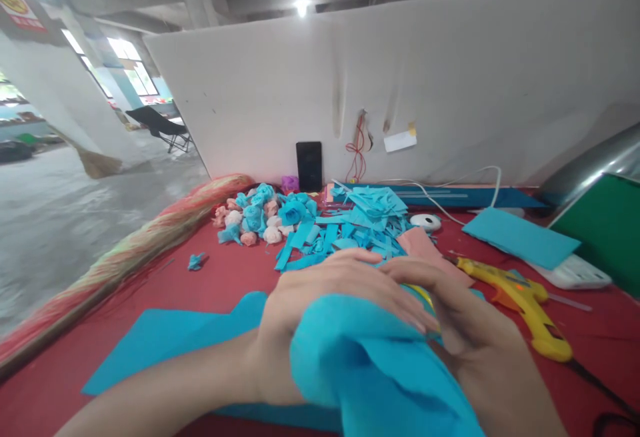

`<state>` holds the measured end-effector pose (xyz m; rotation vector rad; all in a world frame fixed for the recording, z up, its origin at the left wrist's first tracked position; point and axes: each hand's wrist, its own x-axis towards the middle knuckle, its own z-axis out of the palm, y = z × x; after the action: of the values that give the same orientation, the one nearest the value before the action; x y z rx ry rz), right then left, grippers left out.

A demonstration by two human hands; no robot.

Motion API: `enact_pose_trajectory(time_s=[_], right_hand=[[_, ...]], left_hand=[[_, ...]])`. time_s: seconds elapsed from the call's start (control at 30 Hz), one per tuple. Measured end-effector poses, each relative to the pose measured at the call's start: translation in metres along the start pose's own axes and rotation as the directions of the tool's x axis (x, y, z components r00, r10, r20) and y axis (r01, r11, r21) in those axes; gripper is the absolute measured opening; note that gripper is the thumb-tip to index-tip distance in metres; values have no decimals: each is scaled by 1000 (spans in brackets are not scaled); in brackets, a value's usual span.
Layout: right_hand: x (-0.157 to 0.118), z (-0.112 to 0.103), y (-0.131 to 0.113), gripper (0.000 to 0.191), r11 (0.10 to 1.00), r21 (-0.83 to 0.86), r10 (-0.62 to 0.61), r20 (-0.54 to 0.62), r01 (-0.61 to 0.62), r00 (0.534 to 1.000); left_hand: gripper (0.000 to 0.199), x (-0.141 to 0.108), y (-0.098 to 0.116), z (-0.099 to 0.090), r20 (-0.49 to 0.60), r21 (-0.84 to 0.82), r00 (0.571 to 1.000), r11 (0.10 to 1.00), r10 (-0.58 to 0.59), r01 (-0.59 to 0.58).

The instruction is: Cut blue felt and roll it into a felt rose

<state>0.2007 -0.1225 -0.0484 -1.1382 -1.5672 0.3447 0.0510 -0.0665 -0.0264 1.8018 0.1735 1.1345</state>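
A curled piece of blue crepe paper (400,370) is held between my two hands at the lower centre, close to the camera. My left hand (320,317) lies over its upper edge, fingers closed together and pointing right. From the right, my right hand (470,330) wraps round the same paper, its fingers meeting the left fingertips. Something yellow and thin (423,295) shows between the hands, partly hidden. Beneath the left forearm a flat blue sheet (170,337) rests on the red table (150,283).
Paper roses (255,213) and blue scraps (370,213) are heaped at the back. A yellow glue gun (520,297) lies on the right, its cord running off the front. Behind it, folded blue paper (523,235) rests on a white device (575,271). A black phone (309,166) leans against the white panel.
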Motion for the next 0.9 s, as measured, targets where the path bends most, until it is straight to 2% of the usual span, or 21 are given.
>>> enact_pose_trajectory(time_s=[0.17,0.27,0.37,0.57,0.63,0.67,0.7,0.77,0.9], right_hand=[[1,0,1,21,1000,-7,-30,-6,30,1000],[2,-1,4,24,996,-68,-61,12,62,998],[2,-1,6,26,993,-82,-80,8,80,997],[3,-2,-1,15,1000,-30,-4,18,5,1000],[4,-2,-4,12,999,-33,-25,28,26,999],[5,-3,-5,11,997,-53,-45,36,47,998],[5,-3,-5,10,995,-78,-66,36,69,997],[4,-3,-6,9,985,-132,-109,5,109,994],[0,-3,-5,14,970,-218,-117,-38,106,992]], left_hand=[[19,-5,-10,8,-61,8,990,992,129,-129],[19,-3,-11,2,-8,33,990,990,137,-137],[22,2,-8,-8,138,75,987,993,81,-92],[28,5,-9,-12,35,-47,999,998,-42,44],[34,4,-10,-9,-72,-44,993,995,-89,86],[27,3,-9,-7,-93,-40,987,991,-134,130],[24,3,-9,-6,-143,-75,964,974,-222,213],[21,3,-8,-3,-185,-151,927,942,-325,301],[25,6,-6,1,-189,-235,888,897,-419,373]])
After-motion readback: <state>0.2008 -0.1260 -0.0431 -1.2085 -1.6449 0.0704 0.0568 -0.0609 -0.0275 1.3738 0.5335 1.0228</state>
